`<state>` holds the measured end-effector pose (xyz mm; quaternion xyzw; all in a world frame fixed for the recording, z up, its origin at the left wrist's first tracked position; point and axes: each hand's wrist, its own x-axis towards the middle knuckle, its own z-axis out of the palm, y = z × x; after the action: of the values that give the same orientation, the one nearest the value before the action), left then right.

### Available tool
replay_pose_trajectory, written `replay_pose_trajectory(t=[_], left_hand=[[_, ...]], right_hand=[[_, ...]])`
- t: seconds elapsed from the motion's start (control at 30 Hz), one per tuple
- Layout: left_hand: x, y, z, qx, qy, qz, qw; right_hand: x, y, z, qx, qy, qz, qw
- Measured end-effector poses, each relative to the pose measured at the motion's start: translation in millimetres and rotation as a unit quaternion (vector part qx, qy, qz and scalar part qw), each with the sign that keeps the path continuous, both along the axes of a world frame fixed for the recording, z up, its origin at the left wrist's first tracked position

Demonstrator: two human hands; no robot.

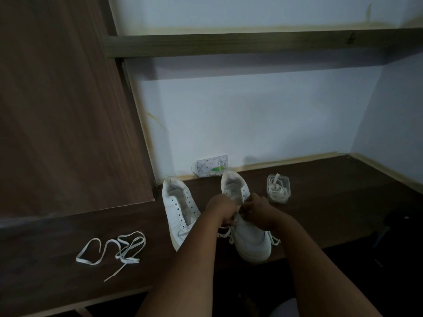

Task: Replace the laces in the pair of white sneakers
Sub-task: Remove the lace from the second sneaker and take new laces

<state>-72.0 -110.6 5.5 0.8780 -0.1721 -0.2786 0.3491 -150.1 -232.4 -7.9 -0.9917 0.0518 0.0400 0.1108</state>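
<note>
Two white sneakers stand on a dark wooden desk [320, 202]. The left sneaker [177, 208] has bare eyelets and no lace. Over the middle of the right sneaker [250, 241], my left hand [220, 210] and my right hand [256, 209] both pinch a white lace [225, 232] at the eyelets; its loose ends hang off both sides of the shoe. A loose white lace [116, 250] lies tangled on the desk to the left. A clear plastic tub [278, 188] with another coiled lace in it stands right of the shoes.
A small clear box [211, 167] with something green inside leans against the pale wall behind the sneakers. A tall brown wood panel [68, 110] rises on the left, and a shelf [251, 42] runs overhead. The desk's front edge is just under my forearms.
</note>
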Motion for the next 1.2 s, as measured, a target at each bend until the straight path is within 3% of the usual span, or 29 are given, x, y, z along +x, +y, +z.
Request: replay_pose_trajectory(t=[0.1, 0.2, 0.3, 0.37, 0.43, 0.47, 0.5, 0.57, 0.63, 0.7, 0.77, 0.87, 0.93, 0.97, 1.07, 1.2], left_hand=[[-1, 4, 10, 0.059, -0.026, -0.055, 0.996], [1, -1, 5, 0.069, -0.056, -0.024, 0.996], [2, -5, 1, 0.099, -0.092, -0.061, 0.989], [2, -6, 1, 0.098, -0.109, -0.078, 0.986], [1, -7, 0, 0.114, -0.120, -0.085, 0.983], [1, -9, -1, 0.110, -0.125, -0.087, 0.982], [1, -9, -1, 0.118, -0.129, -0.093, 0.980], [2, -9, -3, 0.123, -0.128, -0.090, 0.980], [4, -8, -4, 0.123, -0.144, -0.098, 0.977], [4, -8, -4, 0.123, -0.155, -0.102, 0.975], [4, -6, -4, 0.133, -0.156, -0.111, 0.972], [5, -4, -4, 0.138, -0.154, -0.111, 0.972], [5, -4, -4, 0.135, -0.148, -0.118, 0.973], [6, -5, -3, 0.128, -0.144, -0.120, 0.974], [6, -5, -3, 0.113, -0.132, -0.123, 0.977], [8, -5, -7, 0.084, -0.097, -0.110, 0.986]], right_hand=[[-4, -5, -8, 0.065, -0.027, -0.015, 0.997], [-18, -26, -14, 0.178, -0.085, -0.123, 0.973], [-26, -30, -15, 0.370, -0.123, -0.241, 0.888], [-19, -29, -9, 0.424, -0.193, -0.265, 0.844], [-15, -22, -1, 0.366, -0.204, -0.151, 0.895], [-12, -19, 1, 0.261, -0.170, -0.080, 0.947], [-8, -14, 0, 0.159, -0.120, -0.056, 0.978], [-5, -6, 1, 0.019, -0.043, -0.080, 0.996], [-4, -4, 1, 0.012, -0.045, -0.104, 0.994], [-3, -7, -1, 0.094, -0.084, -0.107, 0.986], [-12, -14, 4, 0.235, -0.121, -0.152, 0.952], [-30, -35, 10, 0.346, -0.177, -0.230, 0.892], [-35, -36, 14, 0.400, -0.180, -0.201, 0.876], [-33, -33, 14, 0.386, -0.156, -0.160, 0.895], [-18, -16, 1, 0.171, -0.071, -0.067, 0.980], [-13, -12, 3, 0.066, -0.085, -0.091, 0.990]])
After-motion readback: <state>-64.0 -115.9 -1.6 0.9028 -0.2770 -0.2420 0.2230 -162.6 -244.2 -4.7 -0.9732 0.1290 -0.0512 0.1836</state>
